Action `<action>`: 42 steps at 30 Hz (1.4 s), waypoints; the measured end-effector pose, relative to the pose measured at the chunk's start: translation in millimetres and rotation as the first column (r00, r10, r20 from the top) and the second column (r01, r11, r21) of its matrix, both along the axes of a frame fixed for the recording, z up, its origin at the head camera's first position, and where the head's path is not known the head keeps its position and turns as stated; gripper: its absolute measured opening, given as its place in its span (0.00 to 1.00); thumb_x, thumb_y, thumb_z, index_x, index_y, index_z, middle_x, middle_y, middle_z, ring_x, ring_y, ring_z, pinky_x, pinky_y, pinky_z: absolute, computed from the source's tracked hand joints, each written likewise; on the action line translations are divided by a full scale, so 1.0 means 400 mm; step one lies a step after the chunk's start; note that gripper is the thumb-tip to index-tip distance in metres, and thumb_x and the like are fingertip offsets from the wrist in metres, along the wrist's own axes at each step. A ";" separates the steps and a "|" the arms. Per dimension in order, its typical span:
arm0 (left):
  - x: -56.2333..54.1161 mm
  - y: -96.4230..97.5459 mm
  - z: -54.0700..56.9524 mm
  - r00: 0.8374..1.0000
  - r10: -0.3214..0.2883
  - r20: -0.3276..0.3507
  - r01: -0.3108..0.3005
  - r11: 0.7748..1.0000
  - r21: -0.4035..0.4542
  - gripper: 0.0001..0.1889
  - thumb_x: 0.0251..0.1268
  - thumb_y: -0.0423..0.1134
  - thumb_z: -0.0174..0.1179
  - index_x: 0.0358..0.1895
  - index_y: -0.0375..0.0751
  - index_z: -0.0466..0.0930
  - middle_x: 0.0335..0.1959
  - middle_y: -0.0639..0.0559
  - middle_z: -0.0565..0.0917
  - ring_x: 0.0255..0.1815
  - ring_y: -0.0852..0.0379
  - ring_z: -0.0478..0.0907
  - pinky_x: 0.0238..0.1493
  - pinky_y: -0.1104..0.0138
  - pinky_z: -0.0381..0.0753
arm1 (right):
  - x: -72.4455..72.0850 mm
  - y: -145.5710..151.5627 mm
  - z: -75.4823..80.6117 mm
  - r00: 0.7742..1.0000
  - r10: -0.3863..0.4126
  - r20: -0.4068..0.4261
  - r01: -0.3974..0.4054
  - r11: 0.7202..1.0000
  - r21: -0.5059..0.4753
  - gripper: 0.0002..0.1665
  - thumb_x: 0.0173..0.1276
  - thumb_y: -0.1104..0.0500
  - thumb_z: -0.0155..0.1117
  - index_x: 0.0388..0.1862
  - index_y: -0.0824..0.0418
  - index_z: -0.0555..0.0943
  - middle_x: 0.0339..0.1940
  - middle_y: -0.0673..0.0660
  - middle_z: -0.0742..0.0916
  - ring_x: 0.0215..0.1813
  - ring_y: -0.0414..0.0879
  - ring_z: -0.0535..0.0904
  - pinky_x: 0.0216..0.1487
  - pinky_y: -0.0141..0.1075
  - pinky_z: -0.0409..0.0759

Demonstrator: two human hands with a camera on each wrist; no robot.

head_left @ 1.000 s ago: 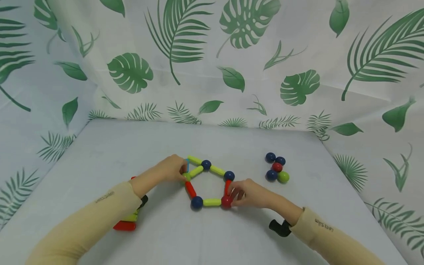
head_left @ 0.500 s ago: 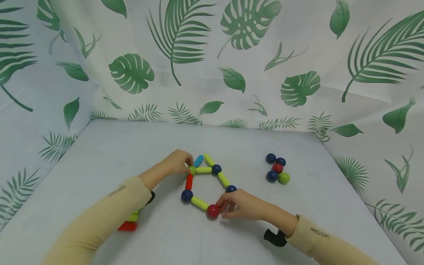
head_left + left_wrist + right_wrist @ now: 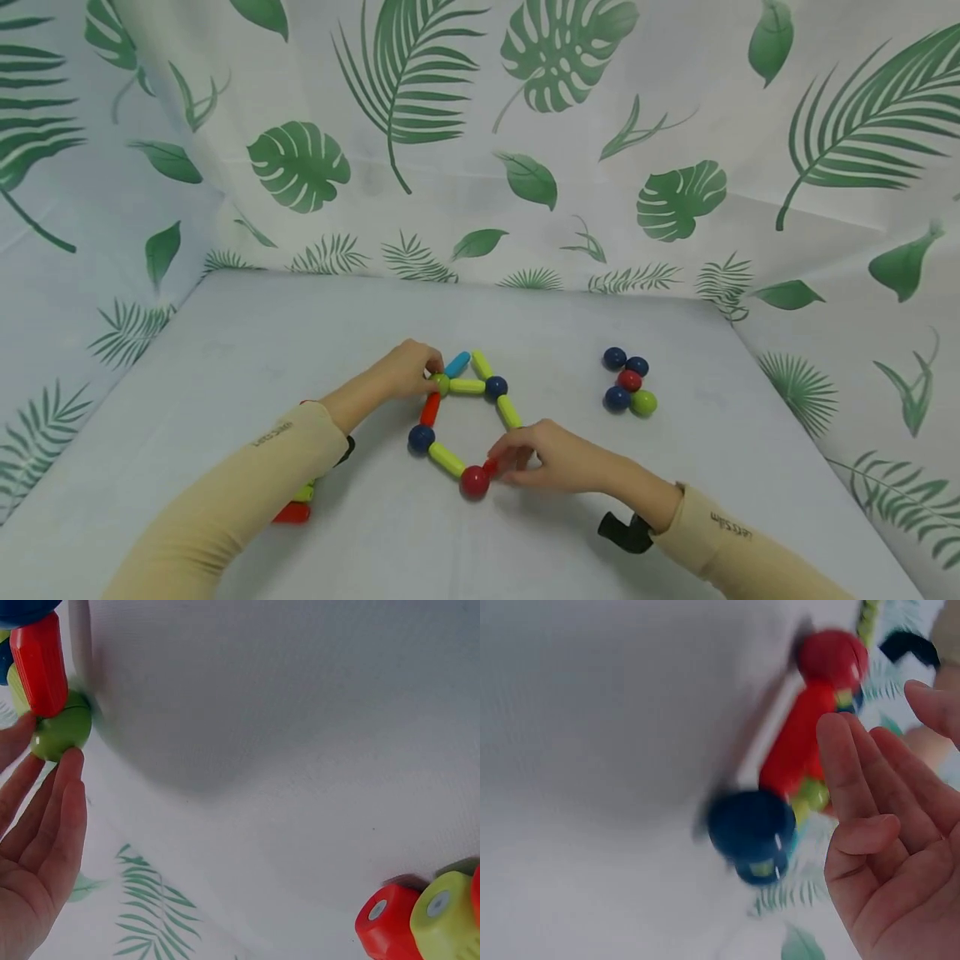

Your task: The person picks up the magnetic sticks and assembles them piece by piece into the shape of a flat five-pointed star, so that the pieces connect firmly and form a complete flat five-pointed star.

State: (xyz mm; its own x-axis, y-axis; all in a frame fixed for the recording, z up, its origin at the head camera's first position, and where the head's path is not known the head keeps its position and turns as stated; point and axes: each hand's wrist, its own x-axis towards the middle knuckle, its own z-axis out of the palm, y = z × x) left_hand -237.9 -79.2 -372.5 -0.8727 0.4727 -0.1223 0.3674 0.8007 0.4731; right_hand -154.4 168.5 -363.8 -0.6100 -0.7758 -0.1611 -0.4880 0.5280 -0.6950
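Observation:
My left hand (image 3: pixel 408 368) pinches a green ball (image 3: pixel 64 729) at the upper left corner of a ring of magnetic rods and balls. A red rod (image 3: pixel 41 666) runs from that ball to a blue ball (image 3: pixel 422 438). A yellow-green rod (image 3: pixel 447 459) links this to a red ball (image 3: pixel 475 482) at the near corner. My right hand (image 3: pixel 900 817) is beside the red rod (image 3: pixel 796 742) on the right, its fingers extended and thumb apart. Another blue ball (image 3: pixel 751 825) at that rod's end is hidden behind the hand in the head view.
A light-blue rod (image 3: pixel 457 364) and a yellow-green rod (image 3: pixel 482 364) point outward at the ring's far side. Several loose balls (image 3: pixel 629 381) lie at the right. Spare rods (image 3: pixel 292 512) lie partly under the left sleeve. A leaf-print curtain (image 3: pixel 450 167) stands behind the table.
The ring has turned and shifted, its red ball moving left and toward me. The light-blue rod has swung into fuller view. My right hand has followed leftward; its fingers now sit off the red ball.

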 end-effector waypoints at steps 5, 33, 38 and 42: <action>0.004 0.001 -0.001 0.999 0.021 -0.039 -0.021 1.000 -0.005 0.11 0.54 0.36 0.65 0.40 0.35 0.80 0.39 0.46 0.83 0.43 0.51 0.78 0.44 0.63 0.76 | -0.058 0.049 0.031 0.986 -0.066 -0.152 0.063 0.998 -0.023 0.16 0.61 0.58 0.63 0.48 0.61 0.79 0.36 0.47 0.84 0.35 0.37 0.78 0.34 0.36 0.77; 0.014 0.001 -0.019 0.995 0.091 -0.047 -0.089 0.995 0.050 0.13 0.54 0.35 0.65 0.43 0.33 0.82 0.39 0.45 0.83 0.40 0.53 0.80 0.42 0.66 0.78 | -0.341 0.341 0.028 0.812 -0.517 -0.270 0.581 0.760 0.292 0.24 0.58 0.57 0.65 0.50 0.70 0.76 0.48 0.71 0.79 0.50 0.63 0.73 0.49 0.53 0.72; 0.011 0.000 -0.022 0.994 0.094 -0.050 -0.091 0.994 0.060 0.11 0.54 0.34 0.65 0.41 0.34 0.82 0.39 0.46 0.83 0.39 0.54 0.80 0.40 0.67 0.78 | -0.353 0.341 0.023 0.794 -0.561 -0.236 0.608 0.714 0.346 0.23 0.58 0.57 0.65 0.49 0.68 0.76 0.47 0.68 0.80 0.49 0.61 0.74 0.52 0.62 0.61; 0.010 -0.001 -0.026 0.994 0.100 -0.052 -0.096 0.993 0.074 0.11 0.53 0.34 0.65 0.41 0.34 0.83 0.39 0.46 0.83 0.39 0.54 0.80 0.39 0.68 0.78 | -0.361 0.336 0.018 0.780 -0.583 -0.228 0.623 0.688 0.371 0.22 0.58 0.56 0.65 0.49 0.67 0.76 0.47 0.67 0.81 0.48 0.60 0.73 0.53 0.68 0.50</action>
State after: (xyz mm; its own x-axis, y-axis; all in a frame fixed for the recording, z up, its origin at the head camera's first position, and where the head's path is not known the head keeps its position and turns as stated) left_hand -233.8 -79.6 -382.8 -0.9199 0.3900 -0.0409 0.3161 0.7991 0.5114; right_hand -299.0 302.9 -356.7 -0.9495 -0.1087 -0.2943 -0.0098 0.9479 -0.3185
